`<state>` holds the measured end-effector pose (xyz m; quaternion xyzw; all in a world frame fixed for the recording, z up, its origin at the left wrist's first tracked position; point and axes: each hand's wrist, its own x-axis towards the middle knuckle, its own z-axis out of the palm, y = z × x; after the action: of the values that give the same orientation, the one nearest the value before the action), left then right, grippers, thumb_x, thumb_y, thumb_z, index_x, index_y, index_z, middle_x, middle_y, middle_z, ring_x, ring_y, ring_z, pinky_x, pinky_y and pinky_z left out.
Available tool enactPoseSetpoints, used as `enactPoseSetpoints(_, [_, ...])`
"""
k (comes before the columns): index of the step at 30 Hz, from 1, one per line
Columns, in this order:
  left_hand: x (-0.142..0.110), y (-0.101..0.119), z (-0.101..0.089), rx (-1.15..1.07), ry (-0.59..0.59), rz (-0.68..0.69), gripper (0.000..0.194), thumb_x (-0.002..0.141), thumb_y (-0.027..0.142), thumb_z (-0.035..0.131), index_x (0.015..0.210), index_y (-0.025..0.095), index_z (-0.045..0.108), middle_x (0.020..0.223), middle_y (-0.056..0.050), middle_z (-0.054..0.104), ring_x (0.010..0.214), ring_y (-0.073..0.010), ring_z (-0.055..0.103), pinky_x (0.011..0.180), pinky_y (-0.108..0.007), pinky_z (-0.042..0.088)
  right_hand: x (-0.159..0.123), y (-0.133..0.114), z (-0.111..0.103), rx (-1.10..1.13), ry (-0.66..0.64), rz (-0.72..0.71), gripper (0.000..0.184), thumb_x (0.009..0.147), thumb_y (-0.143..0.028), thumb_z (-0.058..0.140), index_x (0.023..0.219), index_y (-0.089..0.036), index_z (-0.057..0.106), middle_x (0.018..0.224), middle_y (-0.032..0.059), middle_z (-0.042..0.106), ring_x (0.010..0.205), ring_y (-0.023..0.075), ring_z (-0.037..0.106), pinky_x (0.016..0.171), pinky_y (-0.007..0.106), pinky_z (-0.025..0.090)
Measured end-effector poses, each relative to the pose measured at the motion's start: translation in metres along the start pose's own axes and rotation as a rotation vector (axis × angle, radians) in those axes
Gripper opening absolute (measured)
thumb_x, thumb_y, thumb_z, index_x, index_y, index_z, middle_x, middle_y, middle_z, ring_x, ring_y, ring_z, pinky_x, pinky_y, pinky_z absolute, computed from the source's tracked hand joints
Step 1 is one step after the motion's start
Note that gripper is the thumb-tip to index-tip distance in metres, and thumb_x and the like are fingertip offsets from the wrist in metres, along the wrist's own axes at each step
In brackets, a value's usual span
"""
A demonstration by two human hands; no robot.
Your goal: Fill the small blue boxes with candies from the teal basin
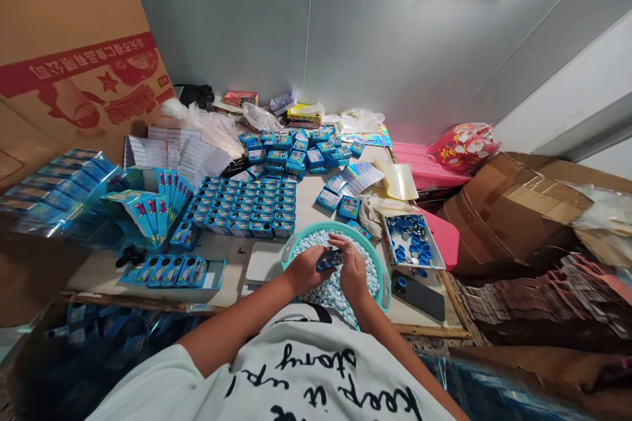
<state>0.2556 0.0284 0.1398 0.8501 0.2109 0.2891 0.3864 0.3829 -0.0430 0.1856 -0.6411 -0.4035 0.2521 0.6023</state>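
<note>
Both hands meet over a teal basin full of small white pellets. My left hand and my right hand are both closed on one small blue tin, held just above the pellets. Beyond the basin, rows of the same blue tins lie flat on the table. More of these tins sit in a loose heap farther back.
A white tray of blue caps stands right of the basin, a black phone in front of it. Blue display boxes and stacked cartons fill the left. Cardboard boxes crowd the right.
</note>
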Motion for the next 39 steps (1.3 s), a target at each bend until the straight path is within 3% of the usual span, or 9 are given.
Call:
enactPoseSetpoints(3, [0.0,0.0,0.0,0.008,-0.031,0.038,0.034,0.088,0.031,0.06,0.119,0.019,0.056,0.114,-0.011,0.065,0.109,-0.0241,0.062,0.093,-0.04,0.053,-0.003,0.004,-0.003,-0.031,-0.108,-0.053,0.047,0.099,-0.046,0.032,0.106,-0.023,0.073,0.128,0.0091,0.064,0.122,0.0235,0.056,0.106,0.045,0.041])
enactPoseSetpoints(8, [0.002,0.007,-0.005,0.063,-0.09,0.047,0.026,0.09,0.031,0.057,0.114,0.021,0.062,0.121,-0.011,0.06,0.114,-0.0231,0.059,0.097,-0.039,0.052,-0.007,0.012,-0.014,-0.128,-0.114,-0.058,0.042,0.1,-0.041,0.034,0.114,-0.023,0.07,0.136,0.0091,0.057,0.129,0.0236,0.05,0.111,0.047,0.037])
enactPoseSetpoints(12, [0.003,0.009,-0.007,0.075,-0.083,0.045,0.037,0.089,0.029,0.06,0.125,0.022,0.056,0.122,-0.01,0.059,0.116,-0.0217,0.058,0.1,-0.038,0.051,-0.011,0.025,-0.027,-0.216,-0.072,-0.103,0.031,0.094,-0.034,0.049,0.117,-0.023,0.066,0.127,0.0115,0.06,0.122,0.0249,0.053,0.107,0.048,0.042])
enactPoseSetpoints(16, [0.001,0.008,-0.005,0.068,-0.046,0.048,0.048,0.087,0.026,0.061,0.133,0.023,0.046,0.122,-0.009,0.059,0.118,-0.0214,0.058,0.101,-0.039,0.051,-0.014,0.029,-0.035,-0.305,-0.066,-0.138,0.026,0.093,-0.029,0.049,0.11,-0.022,0.068,0.113,0.0123,0.064,0.106,0.0248,0.06,0.091,0.044,0.052])
enactPoseSetpoints(20, [0.003,0.01,-0.007,0.073,-0.067,0.044,0.046,0.086,0.024,0.061,0.13,0.024,0.05,0.13,-0.01,0.054,0.122,-0.0221,0.055,0.103,-0.04,0.05,-0.013,0.022,-0.038,-0.456,-0.133,-0.261,0.027,0.093,-0.026,0.049,0.109,-0.026,0.07,0.108,0.01,0.066,0.102,0.0252,0.061,0.091,0.045,0.05])
enactPoseSetpoints(24, [0.004,0.01,-0.007,0.082,-0.098,0.034,0.04,0.084,0.022,0.062,0.123,0.023,0.054,0.124,-0.009,0.058,0.119,-0.0218,0.057,0.103,-0.039,0.05,-0.01,0.012,-0.038,-0.561,-0.249,-0.319,0.031,0.095,-0.022,0.043,0.109,-0.027,0.07,0.105,0.0088,0.067,0.099,0.0251,0.06,0.087,0.044,0.049])
enactPoseSetpoints(30, [0.001,0.008,-0.005,0.081,-0.043,-0.004,0.054,0.084,0.028,0.065,0.133,0.021,0.043,0.124,-0.01,0.059,0.12,-0.0237,0.057,0.102,-0.041,0.05,-0.008,0.005,-0.042,-0.556,-0.311,-0.256,0.026,0.092,-0.021,0.045,0.098,-0.024,0.069,0.1,0.0078,0.068,0.093,0.0235,0.062,0.084,0.04,0.049])
enactPoseSetpoints(35, [0.004,0.013,-0.009,0.107,-0.119,0.003,0.046,0.085,0.024,0.061,0.131,0.024,0.053,0.121,-0.009,0.057,0.112,-0.0217,0.06,0.098,-0.036,0.051,-0.008,0.013,-0.044,-0.362,-0.214,-0.105,0.028,0.089,-0.024,0.049,0.114,-0.023,0.062,0.098,0.0069,0.068,0.081,0.0196,0.062,0.072,0.034,0.051])
enactPoseSetpoints(39, [0.005,0.014,-0.011,0.115,-0.14,0.007,0.049,0.084,0.023,0.062,0.132,0.024,0.054,0.121,-0.009,0.056,0.11,-0.0219,0.06,0.095,-0.036,0.052,-0.009,0.016,-0.04,-0.286,-0.187,-0.037,0.026,0.086,-0.022,0.049,0.107,-0.021,0.066,0.103,0.0084,0.063,0.085,0.0189,0.062,0.067,0.031,0.052])
